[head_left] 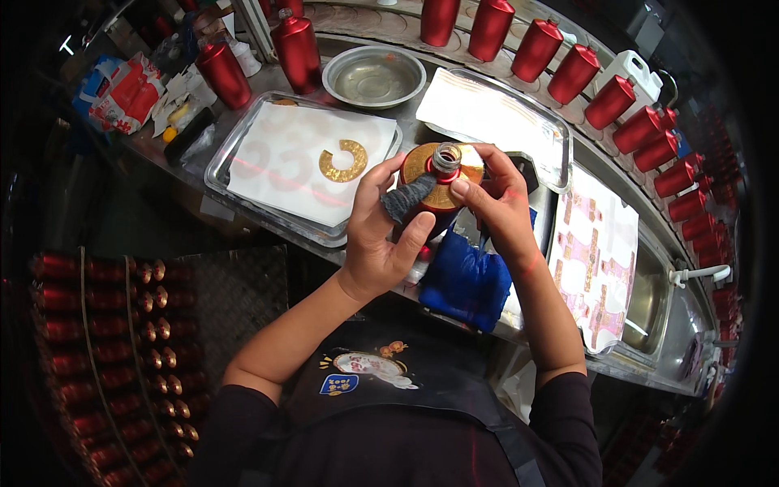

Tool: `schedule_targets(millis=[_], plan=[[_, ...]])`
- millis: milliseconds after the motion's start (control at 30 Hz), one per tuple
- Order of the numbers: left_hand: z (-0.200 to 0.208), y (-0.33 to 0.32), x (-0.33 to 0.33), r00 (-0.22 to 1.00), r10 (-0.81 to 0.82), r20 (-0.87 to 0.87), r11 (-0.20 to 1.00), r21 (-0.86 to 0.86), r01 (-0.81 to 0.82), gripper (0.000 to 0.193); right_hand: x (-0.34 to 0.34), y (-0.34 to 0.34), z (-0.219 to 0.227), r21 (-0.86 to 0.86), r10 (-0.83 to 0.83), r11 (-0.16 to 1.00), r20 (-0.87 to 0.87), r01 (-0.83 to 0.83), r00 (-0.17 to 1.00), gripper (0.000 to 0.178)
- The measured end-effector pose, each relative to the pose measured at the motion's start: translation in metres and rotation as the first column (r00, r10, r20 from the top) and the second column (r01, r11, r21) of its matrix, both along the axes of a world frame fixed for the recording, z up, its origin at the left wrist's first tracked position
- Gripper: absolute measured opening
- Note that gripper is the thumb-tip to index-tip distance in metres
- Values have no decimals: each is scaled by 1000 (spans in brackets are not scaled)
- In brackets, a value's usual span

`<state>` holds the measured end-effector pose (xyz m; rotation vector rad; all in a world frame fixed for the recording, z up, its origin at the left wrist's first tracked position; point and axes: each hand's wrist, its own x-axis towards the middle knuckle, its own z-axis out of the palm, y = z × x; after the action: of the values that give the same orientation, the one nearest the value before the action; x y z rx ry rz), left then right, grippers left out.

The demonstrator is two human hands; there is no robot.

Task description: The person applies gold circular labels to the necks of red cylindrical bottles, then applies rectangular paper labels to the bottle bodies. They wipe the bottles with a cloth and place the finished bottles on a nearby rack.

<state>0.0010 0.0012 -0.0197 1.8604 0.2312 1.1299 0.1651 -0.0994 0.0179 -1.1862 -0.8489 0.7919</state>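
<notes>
One red bottle (pixel 444 176) is held between left hand (pixel 375 243) and right hand (pixel 505 203). Right thumb (pixel 464 191) contacts its gold label (pixel 415 165).

The metal tabletop (pixel 408 122) bears a sheet-lined tray (pixel 221 168) by its near edge, left of a blue cloth (pixel 466 284) draped there. Two red bottles (pixel 297 57), a round basin (pixel 373 81) and a second tray (pixel 563 135) stand toward the far edge; a patterned sheet (pixel 595 260) lies toward the right end.
</notes>
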Motion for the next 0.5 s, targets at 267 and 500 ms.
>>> schedule_targets(millis=[267, 500], plan=[[37, -19, -8, 957, 252, -141, 884, 437, -168, 36, 7, -4, -11, -76, -60, 995, 18, 62, 998, 35], [126, -93, -6, 74, -865, 496, -175, -437, 882, 27, -4, -3, 0, -144, -104, 982, 133, 123, 986, 36]])
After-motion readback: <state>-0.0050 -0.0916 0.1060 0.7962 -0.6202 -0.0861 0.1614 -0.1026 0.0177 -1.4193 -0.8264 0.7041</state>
